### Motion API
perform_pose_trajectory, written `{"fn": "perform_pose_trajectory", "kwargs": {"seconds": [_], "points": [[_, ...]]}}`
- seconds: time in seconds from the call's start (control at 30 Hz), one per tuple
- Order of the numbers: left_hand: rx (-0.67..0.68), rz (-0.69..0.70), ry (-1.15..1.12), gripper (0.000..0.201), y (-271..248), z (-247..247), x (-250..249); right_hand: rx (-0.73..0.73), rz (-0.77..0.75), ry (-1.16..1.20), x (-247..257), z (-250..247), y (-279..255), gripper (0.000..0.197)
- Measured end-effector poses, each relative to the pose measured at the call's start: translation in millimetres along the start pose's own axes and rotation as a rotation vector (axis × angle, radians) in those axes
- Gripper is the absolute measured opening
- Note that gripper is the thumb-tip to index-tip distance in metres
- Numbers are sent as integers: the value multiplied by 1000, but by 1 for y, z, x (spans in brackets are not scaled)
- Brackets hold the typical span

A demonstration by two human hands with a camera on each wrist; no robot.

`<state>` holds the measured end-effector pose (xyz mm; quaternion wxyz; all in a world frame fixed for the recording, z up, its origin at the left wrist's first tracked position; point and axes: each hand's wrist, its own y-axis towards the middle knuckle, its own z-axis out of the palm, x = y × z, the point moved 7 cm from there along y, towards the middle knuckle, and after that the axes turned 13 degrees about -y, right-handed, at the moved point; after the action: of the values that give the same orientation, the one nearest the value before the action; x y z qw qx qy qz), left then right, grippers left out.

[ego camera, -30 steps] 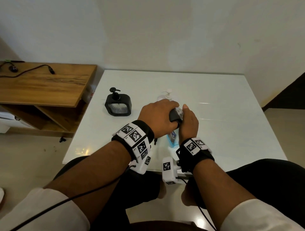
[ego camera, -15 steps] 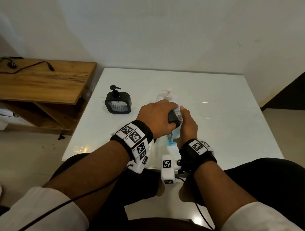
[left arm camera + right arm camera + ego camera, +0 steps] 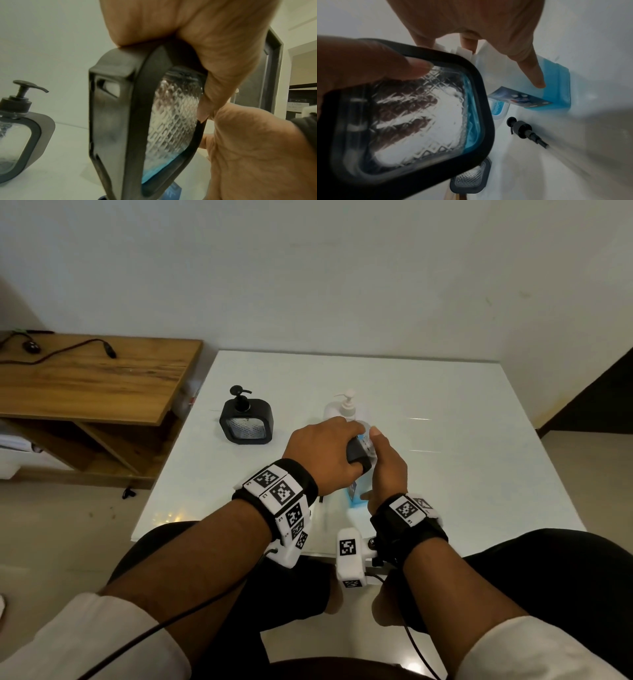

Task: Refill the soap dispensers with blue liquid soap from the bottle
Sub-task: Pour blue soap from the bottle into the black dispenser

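Note:
My left hand [image 3: 337, 448] grips a black-framed glass soap dispenser [image 3: 358, 455] by its top, pump off, above the near middle of the white table [image 3: 462, 474]. A thin layer of blue soap lies at the dispenser's [image 3: 402, 121] bottom. My right hand [image 3: 385, 469] holds the upper part of the translucent soap bottle [image 3: 354, 495], which is close against the dispenser. The bottle [image 3: 556, 83] has blue liquid low down. A second black dispenser [image 3: 246, 422], pump on, stands at the back left. A loose black pump [image 3: 522, 129] lies on the table.
A white pump bottle [image 3: 347, 405] stands just behind my hands. A wooden shelf unit [image 3: 85, 378] with a black cable on it adjoins the table's left side. The wall runs behind the table. My legs are under its near edge.
Both hands keep their hold and stay about where they were. My right wrist has turned a little and sunk slightly toward the table.

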<state>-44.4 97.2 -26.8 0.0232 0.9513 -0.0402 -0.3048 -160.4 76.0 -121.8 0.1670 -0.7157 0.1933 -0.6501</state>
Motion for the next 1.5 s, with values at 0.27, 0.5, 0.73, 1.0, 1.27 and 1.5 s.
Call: {"fn": "perform_pose_trajectory", "kwargs": {"seconds": [0.27,0.5,0.73,1.0,1.27,1.5], "points": [[8,-16,10,52,-1,-1,-2,-17,-177,-224,2,-2,12,67],[17,-8,-2,54,-2,0,0,-217,-481,-329,19,-14,12,49],[-13,-19,-3,53,-3,-2,8,-221,-567,-397,21,-3,20,51],[16,9,70,51,4,-3,4,-278,-567,-414,21,-3,24,47],[21,25,99,51,2,-4,3,-277,-598,-432,23,-2,20,44],[28,17,109,51,2,-4,4,-282,-603,-458,23,-2,20,43]]}}
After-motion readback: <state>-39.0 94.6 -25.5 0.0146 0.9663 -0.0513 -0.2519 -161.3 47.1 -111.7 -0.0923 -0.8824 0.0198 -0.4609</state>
